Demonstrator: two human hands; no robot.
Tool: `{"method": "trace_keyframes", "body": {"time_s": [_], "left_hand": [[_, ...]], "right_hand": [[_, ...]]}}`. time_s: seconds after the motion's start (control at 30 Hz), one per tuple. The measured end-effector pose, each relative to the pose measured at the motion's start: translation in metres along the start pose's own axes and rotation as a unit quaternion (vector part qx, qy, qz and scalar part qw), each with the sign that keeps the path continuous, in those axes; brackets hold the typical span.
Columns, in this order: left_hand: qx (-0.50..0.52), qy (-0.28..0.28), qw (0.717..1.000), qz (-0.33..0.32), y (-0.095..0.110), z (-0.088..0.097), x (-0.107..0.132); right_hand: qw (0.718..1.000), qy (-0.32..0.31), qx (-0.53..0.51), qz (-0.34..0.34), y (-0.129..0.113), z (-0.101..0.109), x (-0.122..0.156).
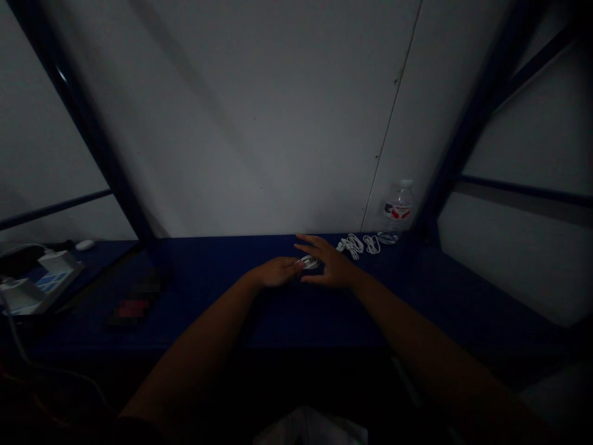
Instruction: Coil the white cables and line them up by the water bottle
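Note:
Over the middle of the dark blue shelf (204, 259), my left hand (278, 272) pinches a small coil of white cable (309, 262) between thumb and fingers. My right hand (331, 262) is beside the coil on its right, fingers spread and thumb apart. Whether those fingers touch the cable I cannot tell. Behind the right hand, farther back on the shelf, lie a tangled bundle of white cable (353, 245) and a smaller looped white cable (371, 245).
A clear plastic bottle (398, 210) with a red-marked label stands at the back right against the wall. A power strip (55, 284) with white plugs sits at far left, near a blurred dark object (134, 306). Blue metal posts (92, 136) frame both sides.

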State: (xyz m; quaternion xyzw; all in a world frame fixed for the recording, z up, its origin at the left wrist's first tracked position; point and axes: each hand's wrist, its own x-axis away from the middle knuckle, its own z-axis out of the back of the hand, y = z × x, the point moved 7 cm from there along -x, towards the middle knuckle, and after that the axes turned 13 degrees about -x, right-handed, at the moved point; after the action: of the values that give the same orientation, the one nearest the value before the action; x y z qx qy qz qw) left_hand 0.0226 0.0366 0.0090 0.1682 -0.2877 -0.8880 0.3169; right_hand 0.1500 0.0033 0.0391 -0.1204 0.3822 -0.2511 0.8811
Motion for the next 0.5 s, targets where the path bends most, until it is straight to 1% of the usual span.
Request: {"method": "trace_keyframes", "body": {"time_s": [0.23, 0.37, 0.5], "left_hand": [[-0.002, -0.005, 1.000, -0.019, 0.003, 0.000, -0.001], [-0.002, 0.008, 1.000, -0.027, 0.007, 0.004, 0.000], [0.016, 0.025, 0.999, -0.013, 0.009, 0.008, 0.003]], "right_hand": [[0.999, 0.006, -0.041, -0.014, 0.006, -0.002, 0.001], [0.994, 0.033, -0.090, -0.046, 0.014, -0.001, 0.003], [0.989, 0.059, -0.117, -0.071, 0.019, 0.000, 0.004]]}}
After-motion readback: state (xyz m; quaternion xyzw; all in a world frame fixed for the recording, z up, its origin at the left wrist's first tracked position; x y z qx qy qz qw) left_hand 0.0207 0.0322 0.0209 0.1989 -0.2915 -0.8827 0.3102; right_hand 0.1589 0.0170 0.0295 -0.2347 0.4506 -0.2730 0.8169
